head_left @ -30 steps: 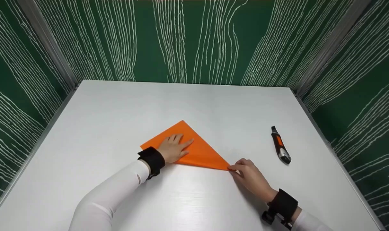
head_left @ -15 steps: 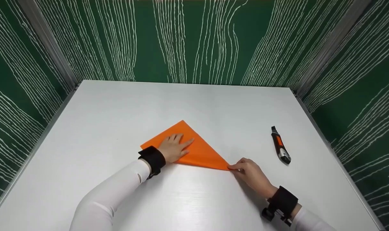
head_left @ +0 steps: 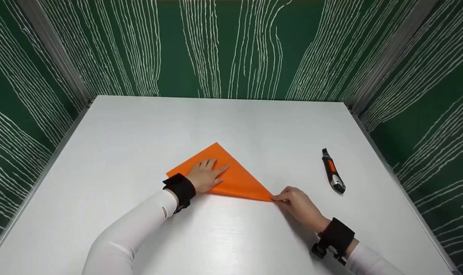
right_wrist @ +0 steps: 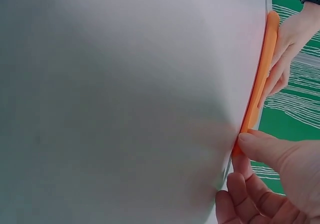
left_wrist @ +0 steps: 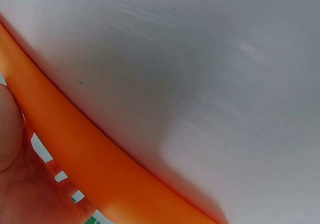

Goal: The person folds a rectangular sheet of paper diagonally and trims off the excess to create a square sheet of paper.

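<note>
A sheet of orange paper [head_left: 237, 177], folded into a triangle, lies on the white table in the head view. My left hand [head_left: 205, 176] rests on its left part with fingers spread and straight. At the paper's right corner, my right hand [head_left: 295, 202] pinches the tip between thumb and fingers. In the left wrist view the folded edge of the orange paper [left_wrist: 95, 149] bulges up a little beside the left hand [left_wrist: 30, 184]. The right wrist view shows the right hand [right_wrist: 280, 174] gripping the corner, with the left hand [right_wrist: 292, 44] farther along the paper.
A black, orange and silver utility knife [head_left: 333, 172] lies on the white table [head_left: 139, 126] to the right of the paper, beyond the right hand. Green walls with white wavy lines [head_left: 246, 49] and metal posts [head_left: 57, 53] enclose the table's back and sides.
Both hands and the paper stay almost in place. The right wrist has shifted very slightly, and the whole head view has moved a touch.
</note>
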`<action>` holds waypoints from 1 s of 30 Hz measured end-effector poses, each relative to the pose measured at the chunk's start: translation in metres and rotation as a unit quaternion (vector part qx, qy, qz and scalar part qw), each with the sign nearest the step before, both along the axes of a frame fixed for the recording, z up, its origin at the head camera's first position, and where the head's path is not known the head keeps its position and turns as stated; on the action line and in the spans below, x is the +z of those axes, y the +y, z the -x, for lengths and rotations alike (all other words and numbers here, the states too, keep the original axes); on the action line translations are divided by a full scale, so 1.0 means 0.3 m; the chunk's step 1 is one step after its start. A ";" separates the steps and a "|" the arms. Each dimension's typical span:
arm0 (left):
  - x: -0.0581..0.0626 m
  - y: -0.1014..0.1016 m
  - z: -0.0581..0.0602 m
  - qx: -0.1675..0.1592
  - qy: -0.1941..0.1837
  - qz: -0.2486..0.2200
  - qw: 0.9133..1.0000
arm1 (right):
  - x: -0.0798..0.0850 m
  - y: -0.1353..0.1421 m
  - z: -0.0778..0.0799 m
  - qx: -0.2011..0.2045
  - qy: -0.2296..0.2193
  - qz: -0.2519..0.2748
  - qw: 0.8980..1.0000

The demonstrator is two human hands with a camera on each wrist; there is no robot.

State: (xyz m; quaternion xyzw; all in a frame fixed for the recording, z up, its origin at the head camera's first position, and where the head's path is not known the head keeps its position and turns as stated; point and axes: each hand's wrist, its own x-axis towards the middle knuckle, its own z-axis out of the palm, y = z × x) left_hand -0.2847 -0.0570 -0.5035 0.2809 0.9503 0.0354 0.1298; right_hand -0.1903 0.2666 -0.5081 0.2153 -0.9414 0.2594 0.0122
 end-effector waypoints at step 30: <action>0.024 0.005 -0.003 0.008 -0.026 0.011 1.000 | 0.008 -0.010 -0.008 0.044 0.072 -0.072 0.994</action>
